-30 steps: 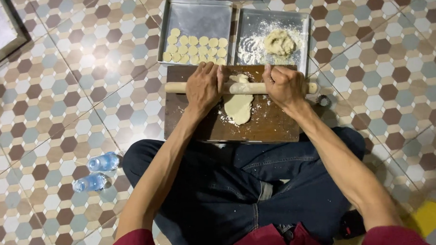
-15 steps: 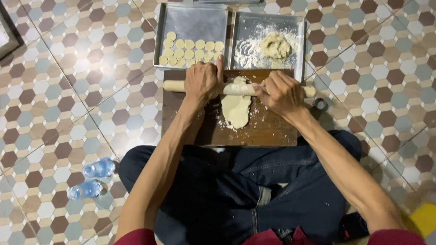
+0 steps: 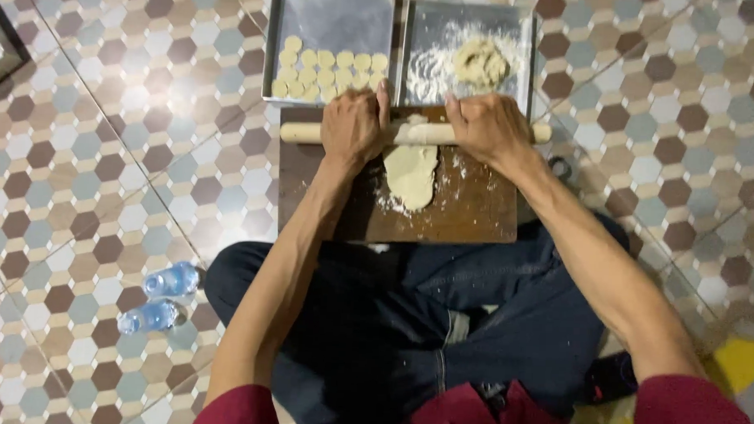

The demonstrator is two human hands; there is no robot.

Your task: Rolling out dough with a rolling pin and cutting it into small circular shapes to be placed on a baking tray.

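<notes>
I sit cross-legged on a tiled floor with a dark wooden board (image 3: 469, 207) in front of my knees. My left hand (image 3: 352, 126) and my right hand (image 3: 490, 128) both press down on a pale wooden rolling pin (image 3: 417, 133) lying across the far end of the board. A flattened oval of pale dough (image 3: 412, 173) lies on the board, its far end under the pin. Loose flour is scattered around it.
Two metal trays stand beyond the board. The left tray (image 3: 334, 14) holds several small round dough discs (image 3: 328, 70). The right tray (image 3: 517, 41) holds a dough lump (image 3: 480, 62) and flour. Two small water bottles (image 3: 161, 296) lie on the floor by my left knee.
Both hands have pushed the rolling pin away from me toward the board's far end. The dough now shows longer on the near side of the pin.
</notes>
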